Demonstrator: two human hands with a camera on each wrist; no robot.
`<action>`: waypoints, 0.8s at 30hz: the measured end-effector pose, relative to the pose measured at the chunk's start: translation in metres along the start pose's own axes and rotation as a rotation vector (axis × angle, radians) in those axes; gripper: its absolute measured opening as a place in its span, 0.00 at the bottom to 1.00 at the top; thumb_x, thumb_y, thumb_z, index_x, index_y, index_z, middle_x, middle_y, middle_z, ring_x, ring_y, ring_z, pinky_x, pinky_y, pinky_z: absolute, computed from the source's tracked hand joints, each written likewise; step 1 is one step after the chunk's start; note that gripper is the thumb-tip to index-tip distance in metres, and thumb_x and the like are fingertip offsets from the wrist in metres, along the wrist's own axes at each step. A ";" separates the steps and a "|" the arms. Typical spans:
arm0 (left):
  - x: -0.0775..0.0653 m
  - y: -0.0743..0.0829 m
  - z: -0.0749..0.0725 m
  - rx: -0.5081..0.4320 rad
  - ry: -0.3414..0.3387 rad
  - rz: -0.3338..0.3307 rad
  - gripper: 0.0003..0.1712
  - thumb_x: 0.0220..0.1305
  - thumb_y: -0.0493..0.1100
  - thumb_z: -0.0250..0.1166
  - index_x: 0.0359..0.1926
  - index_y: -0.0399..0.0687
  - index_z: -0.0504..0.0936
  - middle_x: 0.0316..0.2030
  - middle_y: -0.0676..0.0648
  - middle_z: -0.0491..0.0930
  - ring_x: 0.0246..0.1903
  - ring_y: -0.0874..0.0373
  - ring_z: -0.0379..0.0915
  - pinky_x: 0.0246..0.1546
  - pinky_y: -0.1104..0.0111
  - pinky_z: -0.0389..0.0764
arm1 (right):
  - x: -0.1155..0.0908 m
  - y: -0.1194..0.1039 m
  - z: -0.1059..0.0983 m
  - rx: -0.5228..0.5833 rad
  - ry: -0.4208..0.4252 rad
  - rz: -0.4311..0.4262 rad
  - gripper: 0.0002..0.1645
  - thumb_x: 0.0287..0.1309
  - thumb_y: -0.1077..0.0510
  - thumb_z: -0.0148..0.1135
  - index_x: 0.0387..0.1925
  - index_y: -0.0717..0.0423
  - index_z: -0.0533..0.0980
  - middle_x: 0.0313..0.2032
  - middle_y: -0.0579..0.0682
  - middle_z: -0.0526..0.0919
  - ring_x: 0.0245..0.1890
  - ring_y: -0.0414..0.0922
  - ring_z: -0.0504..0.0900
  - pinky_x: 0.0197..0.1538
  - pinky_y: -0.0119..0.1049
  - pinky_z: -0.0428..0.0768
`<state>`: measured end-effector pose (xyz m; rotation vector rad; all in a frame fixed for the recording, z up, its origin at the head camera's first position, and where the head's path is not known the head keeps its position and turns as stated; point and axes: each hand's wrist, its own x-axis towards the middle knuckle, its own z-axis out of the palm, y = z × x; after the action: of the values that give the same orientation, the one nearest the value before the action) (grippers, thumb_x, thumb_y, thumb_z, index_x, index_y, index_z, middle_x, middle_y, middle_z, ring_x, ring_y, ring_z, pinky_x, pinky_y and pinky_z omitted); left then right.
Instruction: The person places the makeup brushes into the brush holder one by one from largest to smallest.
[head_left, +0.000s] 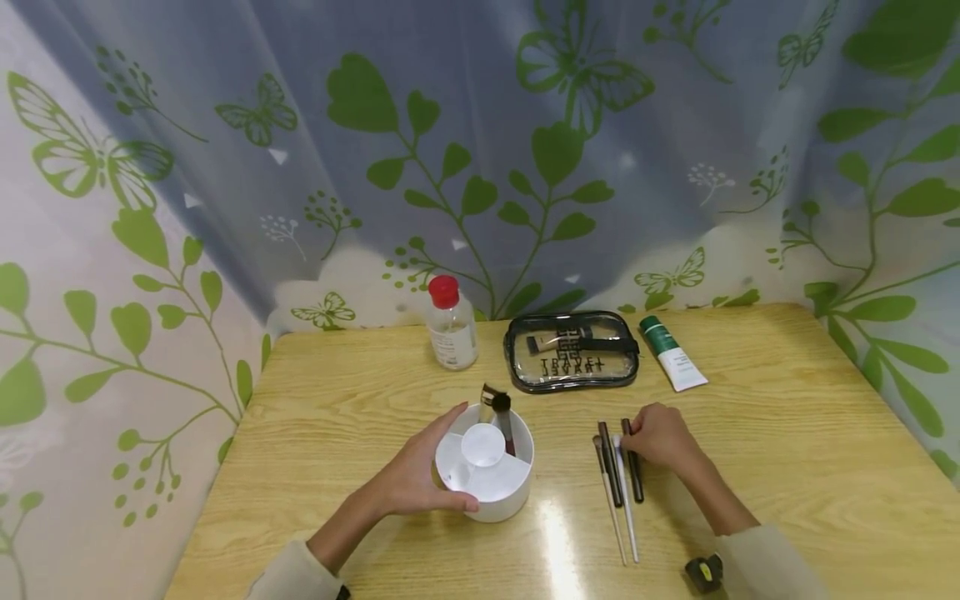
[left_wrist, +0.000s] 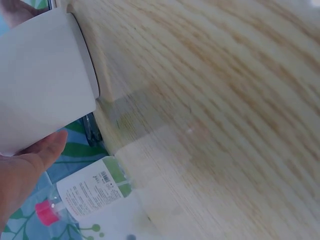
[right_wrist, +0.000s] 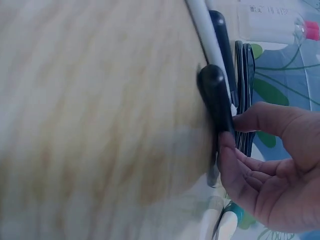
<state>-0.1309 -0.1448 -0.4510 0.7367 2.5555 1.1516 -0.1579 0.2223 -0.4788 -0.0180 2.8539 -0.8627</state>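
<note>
My left hand grips a white round divided organizer from its left side, thumb at the front and fingers at the back. Two makeup brushes stand in its rear compartment, one with a dark bristle head. To the right, my right hand pinches a black-handled brush between thumb and fingers near its far end; the right wrist view shows the black handle close up. Beside it lie a white-handled brush, another dark brush and a thin pale-handled brush.
Behind the organizer stands a clear bottle with a red cap. A clear black-edged travel pouch lies at the back, with a green and white tube to its right. A small black object sits near my right sleeve. A patterned curtain hangs behind the table.
</note>
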 end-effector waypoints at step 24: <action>-0.006 -0.006 -0.005 0.004 0.056 0.019 0.62 0.41 0.64 0.74 0.73 0.49 0.52 0.67 0.44 0.63 0.64 0.49 0.63 0.57 0.53 0.74 | -0.027 -0.050 -0.032 0.336 0.171 -0.102 0.18 0.54 0.61 0.63 0.45 0.68 0.76 0.35 0.58 0.83 0.30 0.37 0.79 0.33 0.25 0.78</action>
<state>-0.1296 -0.1547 -0.4516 0.7420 2.6025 1.1897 -0.1377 0.2000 -0.4205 -0.0514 2.8390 -1.4180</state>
